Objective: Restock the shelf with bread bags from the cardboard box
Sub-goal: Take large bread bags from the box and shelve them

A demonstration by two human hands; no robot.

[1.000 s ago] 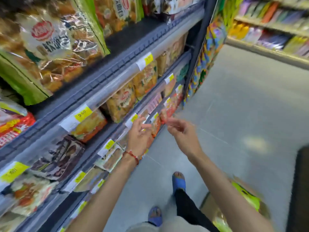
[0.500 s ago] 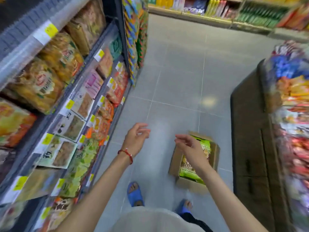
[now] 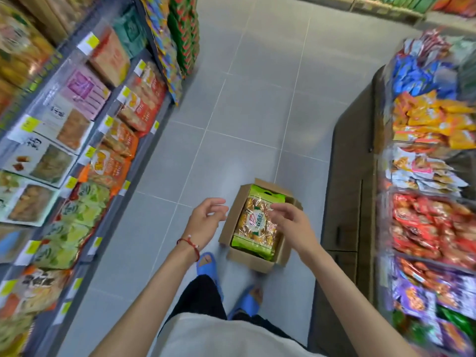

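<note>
Bread bags (image 3: 257, 222) are lying in the open cardboard box (image 3: 233, 222) on the floor (image 3: 231, 124), beside blue slippers (image 3: 206, 264). Both hands are hovering above, left hand (image 3: 206, 222) and right hand (image 3: 293, 225) each showing a spread, empty grip, shelf (image 3: 85, 140) standing at left.

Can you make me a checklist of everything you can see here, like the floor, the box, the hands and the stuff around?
Surface: grey tiled floor, bare in the aisle.
Job's things: open cardboard box on the floor, a green-edged bread bag lying on top inside; shelf on the left already holds many packets.
Clutter: nothing seen.
Hands: left hand open, beside the box, holding nothing; right hand open above the bag; contact cannot be told.
Cables: nothing seen.
Surroundings: snack display on the right; blue sandals near the box.
</note>
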